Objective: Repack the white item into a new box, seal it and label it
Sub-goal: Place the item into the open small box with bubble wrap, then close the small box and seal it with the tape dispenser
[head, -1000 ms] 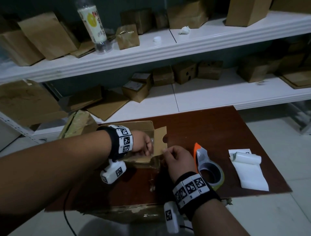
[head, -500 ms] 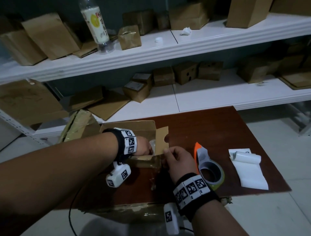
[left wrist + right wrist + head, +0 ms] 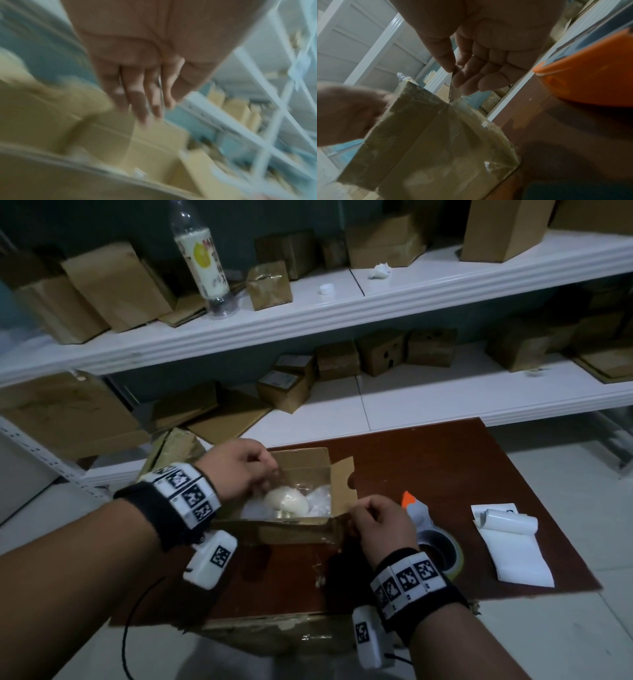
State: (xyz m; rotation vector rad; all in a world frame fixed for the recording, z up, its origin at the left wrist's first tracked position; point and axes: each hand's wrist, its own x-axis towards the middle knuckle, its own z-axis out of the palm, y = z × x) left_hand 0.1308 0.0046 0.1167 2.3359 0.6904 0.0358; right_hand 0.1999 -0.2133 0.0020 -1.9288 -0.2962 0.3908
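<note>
An open cardboard box stands on the dark red table. Inside lies the round white item among clear plastic wrap. My left hand hovers over the box's back left corner, its fingers curled and pinching a strip of the clear wrap; the left wrist view is blurred. My right hand pinches the near corner of the box's right flap between thumb and fingers. The box's taped side fills the right wrist view.
A tape dispenser with an orange blade guard lies just right of my right hand. White label sheets lie at the table's right edge. White shelves behind hold several cardboard boxes and a bottle. Another box sits under the table's front.
My left hand has lifted out of the box toward its back left, uncovering the white item. My right hand has kept its hold on the right flap.
</note>
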